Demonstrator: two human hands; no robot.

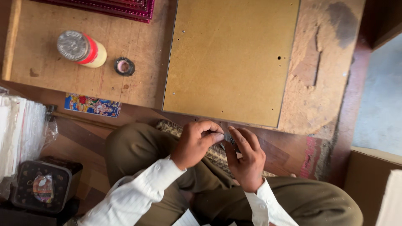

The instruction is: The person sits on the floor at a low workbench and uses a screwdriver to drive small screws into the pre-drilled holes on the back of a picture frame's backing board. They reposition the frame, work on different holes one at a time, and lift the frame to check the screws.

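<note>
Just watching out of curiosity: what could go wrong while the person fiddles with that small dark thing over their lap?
1. The small dark piece, pinched between the left hand and right hand, might slip into the lap.
2. The board lies close ahead; an elbow nudge could shift it.

cam: head-worn, 1 view only | looking steeply down at person's lap & low wooden table (83, 90) in front | sitting close, hands filling btm centre | taking in floor strip at right edge
</note>
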